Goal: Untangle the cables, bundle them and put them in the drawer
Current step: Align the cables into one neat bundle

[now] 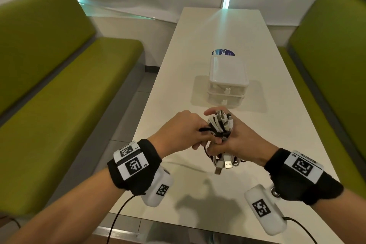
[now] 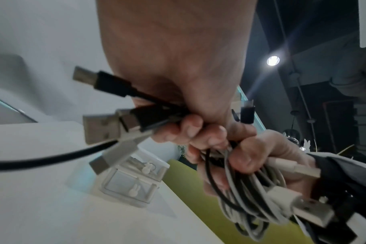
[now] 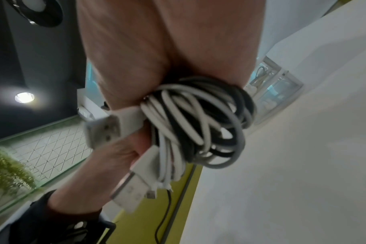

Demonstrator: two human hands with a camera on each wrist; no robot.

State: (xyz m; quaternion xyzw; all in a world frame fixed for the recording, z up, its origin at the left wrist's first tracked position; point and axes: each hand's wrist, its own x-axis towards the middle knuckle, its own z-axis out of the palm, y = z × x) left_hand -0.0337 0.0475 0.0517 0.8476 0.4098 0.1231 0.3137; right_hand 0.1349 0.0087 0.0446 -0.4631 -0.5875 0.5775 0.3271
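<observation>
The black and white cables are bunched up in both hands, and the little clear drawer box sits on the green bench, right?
Not quite. The head view shows the small clear plastic drawer box on the white table, not the bench. Both hands do grip the black and white cables.

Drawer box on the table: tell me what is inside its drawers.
The drawer box has two clear drawers, both closed. The right wrist view shows a pale coiled cable inside one of them. The other drawer's contents are too blurred to tell.
</observation>
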